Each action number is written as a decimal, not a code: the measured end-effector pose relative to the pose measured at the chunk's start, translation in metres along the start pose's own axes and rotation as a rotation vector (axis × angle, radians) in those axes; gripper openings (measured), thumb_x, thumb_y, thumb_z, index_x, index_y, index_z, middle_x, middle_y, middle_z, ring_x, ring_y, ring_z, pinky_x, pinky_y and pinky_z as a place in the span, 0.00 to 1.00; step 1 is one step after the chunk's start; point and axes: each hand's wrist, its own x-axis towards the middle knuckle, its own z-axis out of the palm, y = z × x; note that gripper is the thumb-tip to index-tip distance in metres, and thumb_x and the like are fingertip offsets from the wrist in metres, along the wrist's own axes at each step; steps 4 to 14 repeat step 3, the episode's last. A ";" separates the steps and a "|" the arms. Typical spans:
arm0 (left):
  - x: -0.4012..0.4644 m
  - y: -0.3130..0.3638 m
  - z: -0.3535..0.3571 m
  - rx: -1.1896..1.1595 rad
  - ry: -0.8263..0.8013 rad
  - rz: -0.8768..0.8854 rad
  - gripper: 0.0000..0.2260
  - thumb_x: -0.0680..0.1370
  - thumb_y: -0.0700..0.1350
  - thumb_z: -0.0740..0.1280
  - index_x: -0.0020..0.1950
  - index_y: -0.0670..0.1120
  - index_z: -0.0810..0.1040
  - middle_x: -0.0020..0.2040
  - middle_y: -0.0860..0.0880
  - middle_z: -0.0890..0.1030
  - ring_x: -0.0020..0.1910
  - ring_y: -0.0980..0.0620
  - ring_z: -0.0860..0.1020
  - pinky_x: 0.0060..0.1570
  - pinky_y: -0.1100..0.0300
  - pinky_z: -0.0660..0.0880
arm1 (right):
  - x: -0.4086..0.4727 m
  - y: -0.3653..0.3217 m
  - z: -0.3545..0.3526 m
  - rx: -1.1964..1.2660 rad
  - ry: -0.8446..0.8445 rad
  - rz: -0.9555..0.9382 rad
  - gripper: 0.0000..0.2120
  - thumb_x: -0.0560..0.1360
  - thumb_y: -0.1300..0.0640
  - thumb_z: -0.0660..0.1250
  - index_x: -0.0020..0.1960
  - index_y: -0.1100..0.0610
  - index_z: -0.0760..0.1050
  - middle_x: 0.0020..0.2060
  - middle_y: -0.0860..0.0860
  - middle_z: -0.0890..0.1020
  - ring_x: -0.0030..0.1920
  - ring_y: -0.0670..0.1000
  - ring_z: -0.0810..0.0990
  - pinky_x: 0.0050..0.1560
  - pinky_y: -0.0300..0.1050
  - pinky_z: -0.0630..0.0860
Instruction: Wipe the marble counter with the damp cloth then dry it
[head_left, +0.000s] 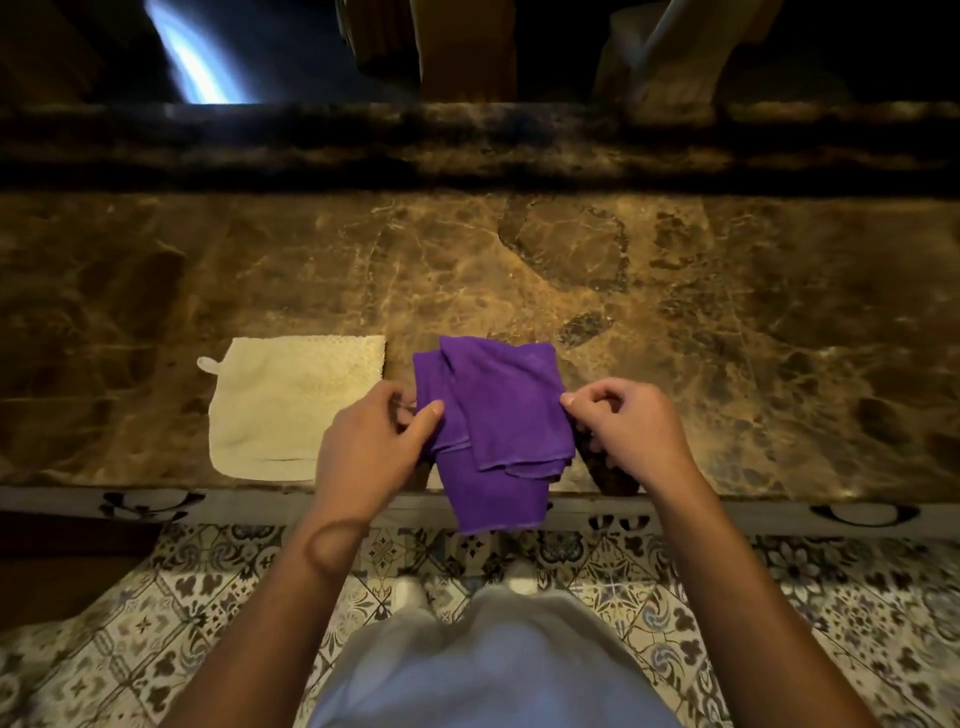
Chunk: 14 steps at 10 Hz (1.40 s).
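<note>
A purple cloth (498, 415), loosely folded, lies at the near edge of the brown marble counter (571, 270), with its lower end hanging over the edge. My left hand (371, 447) pinches the cloth's left side between thumb and fingers. At the cloth's right edge, my right hand (628, 426) pinches it the same way. A cream terry cloth (291, 402) with a small loop lies flat on the counter just left of my left hand.
A raised marble ledge (467, 145) runs along the back of the counter, with dark space behind it. Patterned floor tiles (831, 597) lie below the counter's front edge. My body and feet stand close to the counter.
</note>
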 end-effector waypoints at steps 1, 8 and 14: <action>-0.051 -0.027 -0.017 -0.142 -0.023 -0.068 0.15 0.76 0.70 0.63 0.48 0.60 0.78 0.37 0.59 0.83 0.35 0.60 0.82 0.33 0.59 0.80 | -0.038 0.003 -0.005 0.111 -0.018 -0.060 0.08 0.77 0.48 0.72 0.40 0.48 0.83 0.31 0.49 0.85 0.25 0.39 0.75 0.25 0.33 0.69; -0.107 -0.097 0.011 0.025 -0.228 -0.333 0.10 0.82 0.52 0.66 0.49 0.49 0.85 0.39 0.44 0.87 0.44 0.45 0.85 0.44 0.58 0.79 | -0.103 0.029 0.028 -0.085 -0.517 0.067 0.16 0.79 0.48 0.71 0.33 0.49 0.77 0.26 0.45 0.79 0.29 0.39 0.74 0.34 0.38 0.71; -0.107 -0.097 0.011 0.025 -0.228 -0.333 0.10 0.82 0.52 0.66 0.49 0.49 0.85 0.39 0.44 0.87 0.44 0.45 0.85 0.44 0.58 0.79 | -0.103 0.029 0.028 -0.085 -0.517 0.067 0.16 0.79 0.48 0.71 0.33 0.49 0.77 0.26 0.45 0.79 0.29 0.39 0.74 0.34 0.38 0.71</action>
